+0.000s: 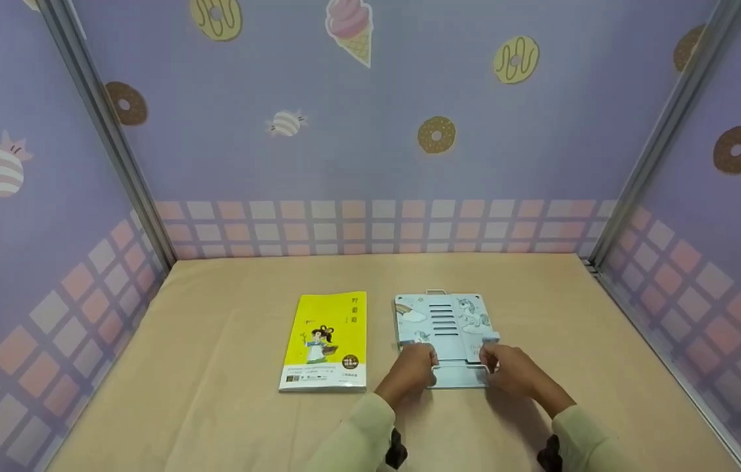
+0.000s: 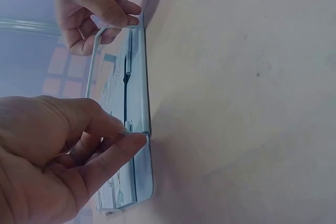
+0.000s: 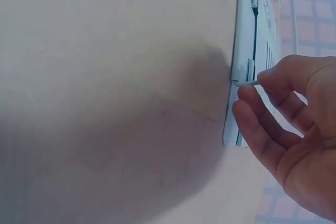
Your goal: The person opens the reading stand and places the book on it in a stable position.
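A pale blue folding book stand (image 1: 446, 318) printed with unicorns and a rainbow lies flat on the table, slotted down its middle. At its near edge a bent wire bracket (image 2: 91, 74) is raised off the panel. My left hand (image 1: 412, 369) pinches one side of this wire between thumb and fingers, low by the hinge. The other side is pinched by my right hand (image 1: 511, 370), thumb against the wire, as the right wrist view shows with the wire's end (image 3: 247, 83) at the stand's edge.
Left of the stand lies a yellow book (image 1: 338, 328) with a drawn figure on its cover. A beige cloth (image 1: 226, 347) covers the table. Purple printed walls (image 1: 370, 164) with grey corner posts enclose the back and both sides.
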The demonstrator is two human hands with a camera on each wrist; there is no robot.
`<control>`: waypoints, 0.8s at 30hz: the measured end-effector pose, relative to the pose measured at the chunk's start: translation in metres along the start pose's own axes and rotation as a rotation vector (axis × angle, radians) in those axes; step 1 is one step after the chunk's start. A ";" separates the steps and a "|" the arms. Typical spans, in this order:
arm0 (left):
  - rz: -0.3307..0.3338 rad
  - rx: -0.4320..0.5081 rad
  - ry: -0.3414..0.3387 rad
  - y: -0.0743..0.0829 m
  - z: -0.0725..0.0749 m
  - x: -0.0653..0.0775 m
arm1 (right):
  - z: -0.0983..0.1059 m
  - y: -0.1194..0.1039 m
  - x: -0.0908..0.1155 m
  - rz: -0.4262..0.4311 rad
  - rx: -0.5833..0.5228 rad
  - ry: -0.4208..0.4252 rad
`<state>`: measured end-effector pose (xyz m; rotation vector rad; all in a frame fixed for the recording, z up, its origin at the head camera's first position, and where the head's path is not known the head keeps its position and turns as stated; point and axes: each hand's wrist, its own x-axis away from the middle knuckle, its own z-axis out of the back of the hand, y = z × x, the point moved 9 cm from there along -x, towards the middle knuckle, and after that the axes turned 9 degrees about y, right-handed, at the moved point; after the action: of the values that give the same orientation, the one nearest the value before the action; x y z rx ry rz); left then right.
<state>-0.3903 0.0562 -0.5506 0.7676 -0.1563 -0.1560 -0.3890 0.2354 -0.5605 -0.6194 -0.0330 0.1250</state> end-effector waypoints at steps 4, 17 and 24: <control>0.016 0.023 -0.021 0.001 0.003 -0.003 | 0.005 0.003 -0.003 0.006 -0.041 -0.020; 0.130 0.130 0.218 -0.030 0.043 -0.028 | 0.027 0.033 -0.024 -0.090 -0.168 0.127; 0.305 0.205 0.213 -0.049 0.048 -0.044 | 0.036 0.048 -0.047 -0.249 -0.154 0.164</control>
<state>-0.4463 -0.0021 -0.5543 0.9488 -0.0860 0.2340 -0.4436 0.2889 -0.5583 -0.7728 0.0395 -0.1714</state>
